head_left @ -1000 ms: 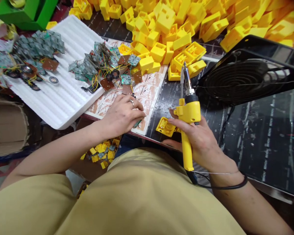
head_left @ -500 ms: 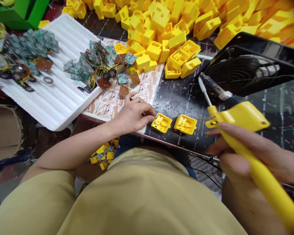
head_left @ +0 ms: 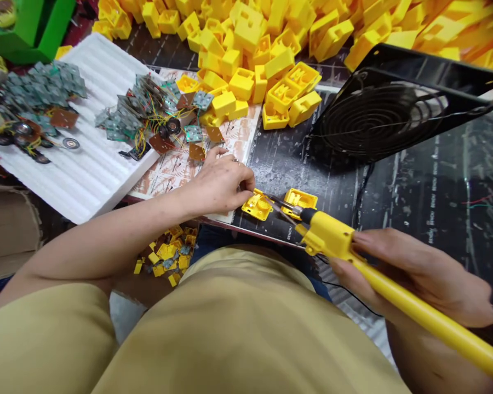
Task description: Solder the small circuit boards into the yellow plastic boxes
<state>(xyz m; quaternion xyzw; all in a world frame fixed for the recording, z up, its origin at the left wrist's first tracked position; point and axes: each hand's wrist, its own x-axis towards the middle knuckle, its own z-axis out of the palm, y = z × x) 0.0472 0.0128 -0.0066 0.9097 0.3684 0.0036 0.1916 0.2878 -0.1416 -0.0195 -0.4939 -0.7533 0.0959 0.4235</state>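
Observation:
My right hand point(head_left: 411, 273) is wrapped round a yellow soldering iron point(head_left: 345, 246), whose dark tip reaches left between two small yellow plastic cases. My left hand point(head_left: 224, 183) rests on the table edge with its fingers pinched together against the left yellow case point(head_left: 258, 205); what sits between the fingertips is too small to make out. The second yellow case point(head_left: 301, 198) lies just to the right, open side up.
A big heap of yellow plastic housings point(head_left: 271, 49) fills the back. Wired circuit boards point(head_left: 148, 112) lie on a white foam sheet point(head_left: 90, 169) and a printed sheet point(head_left: 176, 164). A black fan point(head_left: 378, 117) leans at the right. More yellow parts point(head_left: 168, 257) sit below the table edge.
The soldering iron has swung down from upright until its tip lies by the two yellow cases. My left hand has slid right from the printed sheet to the left case.

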